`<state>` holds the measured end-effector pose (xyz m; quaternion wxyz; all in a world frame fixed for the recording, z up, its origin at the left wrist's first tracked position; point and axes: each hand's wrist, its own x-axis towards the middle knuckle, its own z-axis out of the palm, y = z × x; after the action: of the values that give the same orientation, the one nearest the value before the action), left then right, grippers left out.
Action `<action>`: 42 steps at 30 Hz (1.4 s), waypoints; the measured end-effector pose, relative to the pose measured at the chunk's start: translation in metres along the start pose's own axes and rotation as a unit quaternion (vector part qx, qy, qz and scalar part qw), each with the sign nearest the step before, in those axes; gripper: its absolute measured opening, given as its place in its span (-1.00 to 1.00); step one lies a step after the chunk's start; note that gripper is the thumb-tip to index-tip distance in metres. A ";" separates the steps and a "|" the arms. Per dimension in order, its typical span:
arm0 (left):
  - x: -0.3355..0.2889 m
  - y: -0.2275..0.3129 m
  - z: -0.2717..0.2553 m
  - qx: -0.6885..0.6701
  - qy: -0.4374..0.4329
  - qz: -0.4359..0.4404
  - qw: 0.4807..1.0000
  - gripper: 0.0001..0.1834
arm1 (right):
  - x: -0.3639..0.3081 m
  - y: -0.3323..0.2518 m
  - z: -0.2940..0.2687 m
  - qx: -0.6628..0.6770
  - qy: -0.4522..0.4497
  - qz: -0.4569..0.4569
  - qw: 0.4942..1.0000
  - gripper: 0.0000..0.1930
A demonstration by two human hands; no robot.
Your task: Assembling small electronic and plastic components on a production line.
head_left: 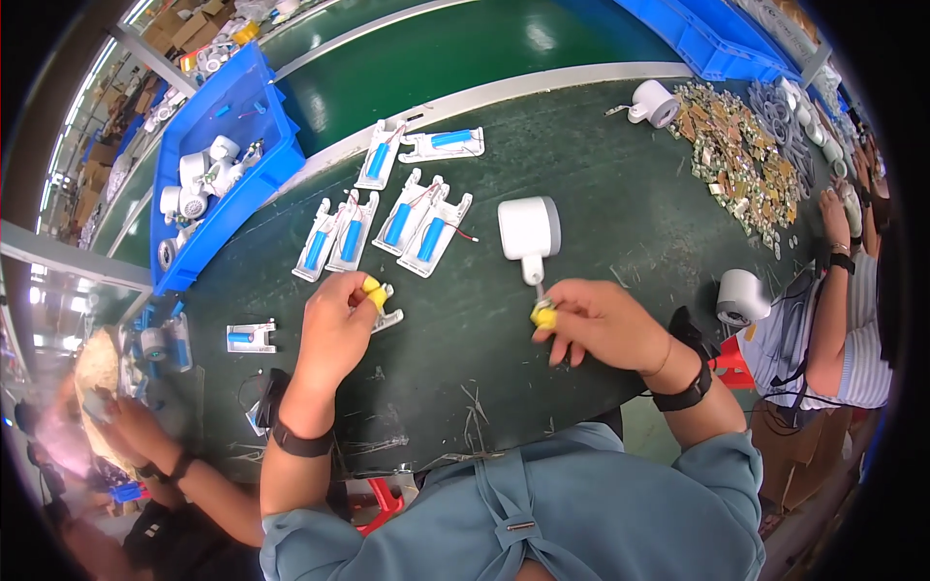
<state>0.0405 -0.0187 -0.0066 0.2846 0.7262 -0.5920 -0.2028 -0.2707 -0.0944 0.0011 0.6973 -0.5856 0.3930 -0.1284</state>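
Note:
My left hand [339,324] is closed, its yellow-covered fingertips pinching a white plastic battery holder [389,321] that is mostly hidden by the fingers. Across from it, my right hand [603,324] also has yellow-covered fingertips. It pinches the end of a short grey cable [541,291] that comes from the stem of a white rounded camera housing [524,229]. The housing lies on the dark green table just beyond that hand. Farther off lie several white holders, each with a blue cylindrical battery; one blue battery [431,239] has a thin red wire.
A blue bin [281,160] with white housings stands at the left. On the right are a heap of small circuit boards [741,160], grey rings [783,126] and two more housings [654,104]. Co-workers' arms [826,310] show at both sides. A single battery holder [251,337] lies left.

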 end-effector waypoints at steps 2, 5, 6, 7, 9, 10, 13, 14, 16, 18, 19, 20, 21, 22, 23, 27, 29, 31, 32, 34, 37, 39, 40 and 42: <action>-0.009 0.008 0.000 -0.061 -0.030 -0.018 0.998 -0.82 | 0.004 -0.001 0.012 0.091 -0.104 0.060 0.989 -0.79; -0.024 0.016 0.008 -0.141 -0.049 0.063 0.987 -0.78 | 0.017 0.003 0.035 0.172 -0.164 0.064 0.969 -0.83; -0.028 0.019 0.010 -0.155 -0.089 0.090 0.980 -0.78 | 0.020 0.006 0.041 0.174 -0.161 0.066 0.969 -0.83; -0.032 0.024 0.013 -0.172 -0.110 0.079 0.976 -0.80 | 0.022 0.011 0.047 0.201 -0.169 0.055 0.963 -0.84; -0.039 0.030 0.016 -0.172 -0.128 0.082 0.973 -0.80 | 0.024 0.014 0.050 0.224 -0.180 0.049 0.957 -0.84; -0.040 0.029 0.019 -0.175 -0.129 0.080 0.973 -0.80 | 0.025 0.014 0.049 0.215 -0.184 0.046 0.958 -0.84; -0.042 0.028 0.025 -0.207 -0.113 0.094 0.967 -0.79 | 0.025 0.015 0.049 0.198 -0.187 0.046 0.961 -0.83; -0.043 0.029 0.026 -0.207 -0.108 0.109 0.966 -0.80 | 0.025 0.016 0.049 0.194 -0.188 0.044 0.962 -0.83; -0.044 0.029 0.027 -0.211 -0.100 0.120 0.965 -0.80 | 0.024 0.008 0.048 0.192 -0.185 0.063 0.962 -0.83; -0.041 0.029 0.026 -0.193 -0.055 0.196 0.960 -0.77 | 0.024 0.005 0.047 0.188 -0.181 0.081 0.962 -0.82; -0.038 0.032 0.023 -0.197 -0.052 0.192 0.960 -0.77 | 0.023 0.005 0.047 0.197 -0.183 0.073 0.960 -0.82; -0.035 0.037 0.019 -0.051 -0.004 0.243 0.969 -0.74 | 0.023 0.006 0.047 0.207 -0.184 0.065 0.959 -0.81; -0.033 0.039 0.017 0.098 0.044 0.287 0.952 -0.70 | 0.023 0.005 0.048 0.204 -0.187 0.069 0.959 -0.81; -0.034 0.036 0.023 0.106 0.060 0.298 0.947 -0.64 | 0.023 0.005 0.049 0.206 -0.179 0.066 0.960 -0.82; -0.035 0.037 0.025 0.106 0.061 0.295 0.948 -0.64 | 0.023 0.005 0.050 0.209 -0.172 0.060 0.961 -0.82; -0.038 0.037 0.030 0.022 0.024 0.291 0.956 -0.64 | 0.024 0.009 0.053 0.209 -0.162 0.063 0.962 -0.83; -0.039 0.039 0.031 0.008 0.016 0.304 0.952 -0.64 | 0.023 0.009 0.055 0.187 -0.154 0.056 0.969 -0.84; -0.039 0.039 0.033 0.006 0.016 0.307 0.952 -0.64 | 0.022 0.010 0.056 0.174 -0.148 0.056 0.972 -0.84; -0.039 0.039 0.033 0.006 0.017 0.309 0.951 -0.63 | 0.022 0.010 0.057 0.161 -0.144 0.054 0.975 -0.84; -0.039 0.039 0.033 0.014 0.018 0.312 0.950 -0.63 | 0.021 0.009 0.058 0.150 -0.141 0.052 0.977 -0.85; -0.040 0.040 0.035 0.020 0.022 0.317 0.948 -0.64 | 0.019 0.007 0.062 0.125 -0.122 0.047 0.984 -0.86; -0.040 0.040 0.035 0.019 0.027 0.318 0.947 -0.64 | 0.018 0.007 0.064 0.108 -0.108 0.044 0.987 -0.86; -0.040 0.038 0.034 -0.008 0.008 0.310 0.951 -0.63 | 0.018 0.008 0.064 0.090 -0.104 0.034 0.990 -0.87; -0.040 0.035 0.033 -0.036 -0.012 0.302 0.953 -0.62 | 0.017 0.008 0.065 0.072 -0.099 0.024 0.992 -0.88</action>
<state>-0.0150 0.0094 -0.0100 0.3517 0.5004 -0.7792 -0.1372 -0.2166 -0.0563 -0.0131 0.7759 -0.5342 0.3256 -0.0812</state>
